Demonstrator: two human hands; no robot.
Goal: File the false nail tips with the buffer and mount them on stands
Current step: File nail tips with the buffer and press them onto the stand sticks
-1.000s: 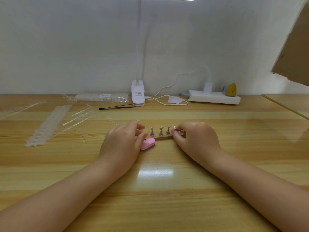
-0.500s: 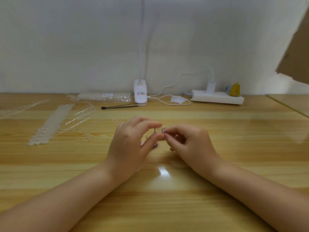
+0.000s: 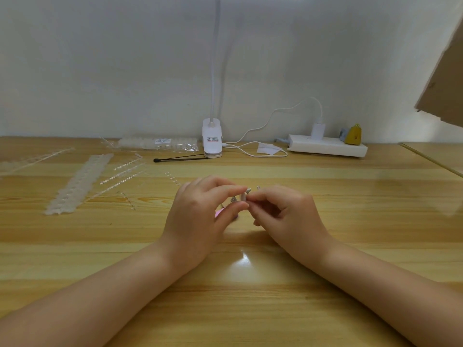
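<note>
My left hand and my right hand meet fingertip to fingertip above the middle of the wooden table. Between them is a small metal nail stand, pinched by my right hand's fingers, with my left index finger and thumb closing on its top. Whether a clear nail tip is on it I cannot tell. Other small metal stands show just behind the fingers. A sliver of the pink buffer peeks out under my left hand.
Strips of clear false nail tips and loose plastic sprues lie at the left. At the back stand a white clip lamp, a bag of tips, a black stick and a white power strip with cable.
My right hand lifted one stand off the row and brought it toward my left hand; my left hand rose off the buffer and its fingers closed on the stand's top.
</note>
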